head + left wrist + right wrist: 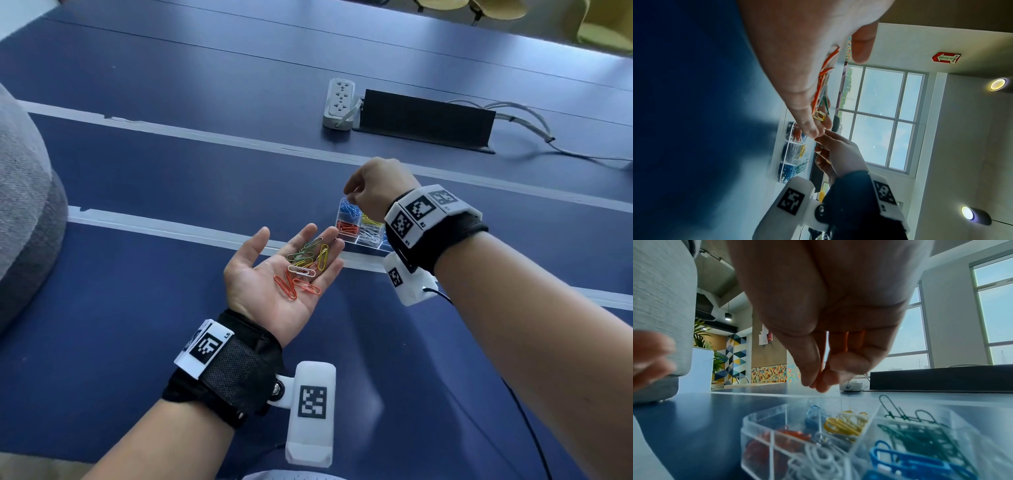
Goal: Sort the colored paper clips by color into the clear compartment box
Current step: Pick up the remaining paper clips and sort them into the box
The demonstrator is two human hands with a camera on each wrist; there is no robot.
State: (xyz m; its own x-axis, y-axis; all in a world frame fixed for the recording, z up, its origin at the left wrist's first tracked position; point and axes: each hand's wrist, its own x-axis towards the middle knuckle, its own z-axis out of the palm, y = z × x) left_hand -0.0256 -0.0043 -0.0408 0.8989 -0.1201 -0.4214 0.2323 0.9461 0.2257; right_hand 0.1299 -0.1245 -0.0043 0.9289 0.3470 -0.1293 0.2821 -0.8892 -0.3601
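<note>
My left hand (291,253) lies palm up and open above the blue table, carrying several loose paper clips (303,270) in red, white, yellow and green. The left wrist view shows the same clips (821,97) edge-on along the fingers. The clear compartment box (359,229) stands just right of that hand, with light blue, red, yellow, white, green and blue clips in separate cells (760,415). My right hand (349,198) hovers over the box's far left corner. Its thumb and fingertips (816,384) are pressed together, and no clip shows between them.
A white power strip (339,102) and a black cable tray (424,118) lie beyond the box, with grey cables (513,113) running right. A grey cushion (24,205) bulges in at the left edge. White tape lines (205,137) cross the table.
</note>
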